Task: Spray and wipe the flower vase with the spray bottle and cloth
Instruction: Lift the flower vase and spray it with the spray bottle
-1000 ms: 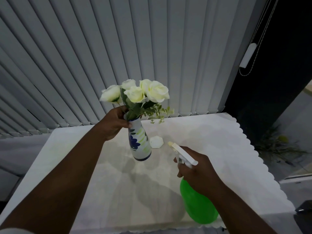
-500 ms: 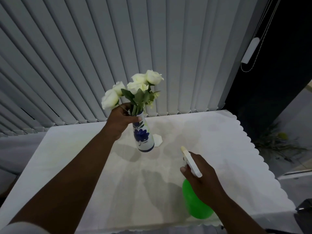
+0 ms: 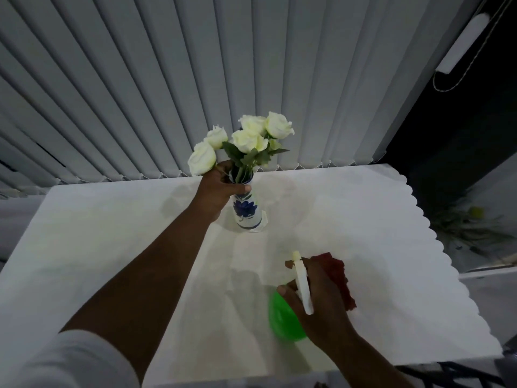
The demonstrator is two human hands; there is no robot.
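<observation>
A white vase [image 3: 246, 212] with a blue flower pattern stands upright on a small white coaster [image 3: 263, 223] on the table, holding white roses [image 3: 249, 138]. My left hand [image 3: 221, 189] grips the vase around its neck. My right hand [image 3: 319, 301] is closed on the white trigger head of a green spray bottle [image 3: 281, 317], low over the table's near right part. A dark red cloth [image 3: 340, 278] lies on the table just behind and right of that hand, partly hidden by it.
The white table [image 3: 112, 247] has a scalloped right edge [image 3: 436, 247]. Grey vertical blinds [image 3: 195, 79] hang right behind it. A white blind-cord handle [image 3: 461, 43] hangs at the upper right. A plant [image 3: 470, 222] sits on the floor to the right.
My left hand has lowered the vase from the air and set it upright on the coaster. My right hand has drawn the spray bottle down and nearer; the red cloth has come into view.
</observation>
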